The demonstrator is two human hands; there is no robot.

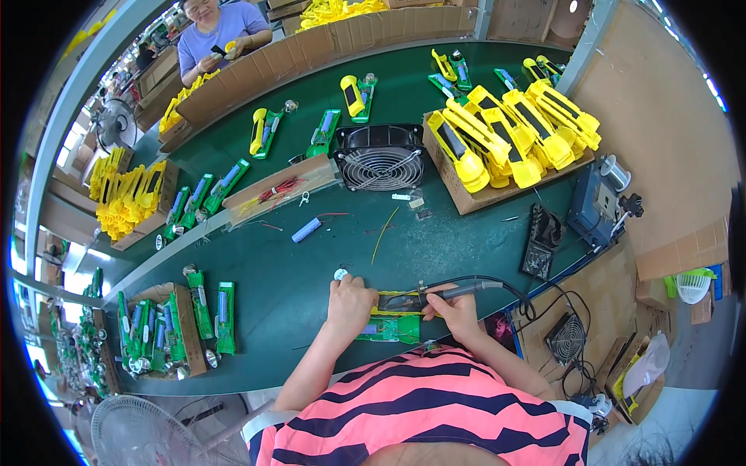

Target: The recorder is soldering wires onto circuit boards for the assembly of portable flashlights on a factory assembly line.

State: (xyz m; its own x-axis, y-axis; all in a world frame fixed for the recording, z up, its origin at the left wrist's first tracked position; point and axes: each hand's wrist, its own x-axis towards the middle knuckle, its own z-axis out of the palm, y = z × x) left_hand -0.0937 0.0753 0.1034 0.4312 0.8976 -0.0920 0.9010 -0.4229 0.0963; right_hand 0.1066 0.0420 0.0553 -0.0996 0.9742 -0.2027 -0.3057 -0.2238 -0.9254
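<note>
Close to the near edge of the green surface (295,295), the person's left hand (350,304) presses down on a yellow torch housing (398,301), fingers closed over its left end, while the right hand (457,311) pinches a soldering iron (466,292) like a pen, fingers clamped round its grip and its tip over the housing. Just nearer the body lies a green circuit part (388,329), touching the housing's lower side. The housing looks like light, stiff, smooth plastic that would skate about unless held at its ends, as it is; the thin wires inside seem easy to snap. The iron's black cord (517,295) loops off to the right, so room there is tight. Farther out a blue battery cell (306,229) lies alone on open surface, then a small black fan (380,158) beside a cardboard box of yellow housings (497,140). Across the far edge, another person works behind cardboard walls.
</note>
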